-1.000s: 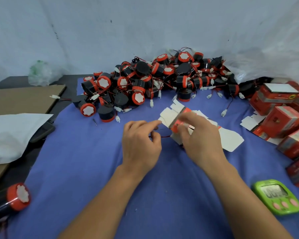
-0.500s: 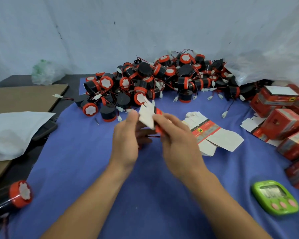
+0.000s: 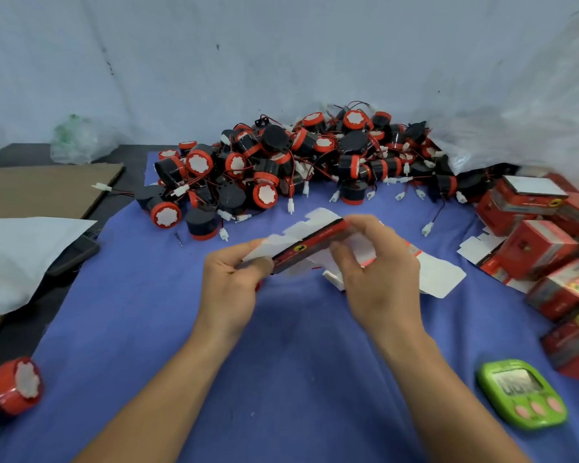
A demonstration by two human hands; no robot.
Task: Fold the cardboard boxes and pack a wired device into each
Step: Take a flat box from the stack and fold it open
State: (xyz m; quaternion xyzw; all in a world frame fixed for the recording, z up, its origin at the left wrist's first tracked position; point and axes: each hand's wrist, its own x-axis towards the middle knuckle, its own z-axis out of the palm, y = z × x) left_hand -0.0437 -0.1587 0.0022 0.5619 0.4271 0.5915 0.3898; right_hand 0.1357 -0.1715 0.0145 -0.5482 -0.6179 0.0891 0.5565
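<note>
Beyond the left hand [image 3: 229, 289] and the right hand [image 3: 378, 279] we face a pale grey-white wall [image 3: 281, 61] - softly, evenly lit, with a few small dark marks. Under both hands we see a blue cloth [image 3: 281, 379] spread over a dark table [image 3: 20, 332], whose bare top shows well to the left of the left hand.

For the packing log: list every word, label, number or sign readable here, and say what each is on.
No text here can be read well enough to quote.
flat box: yellow emblem and small print, too blurred.
folded red boxes: yellow emblems and print, too blurred.
green timer: display digits, too blurred.
wired devices: no lettering visible.
</note>
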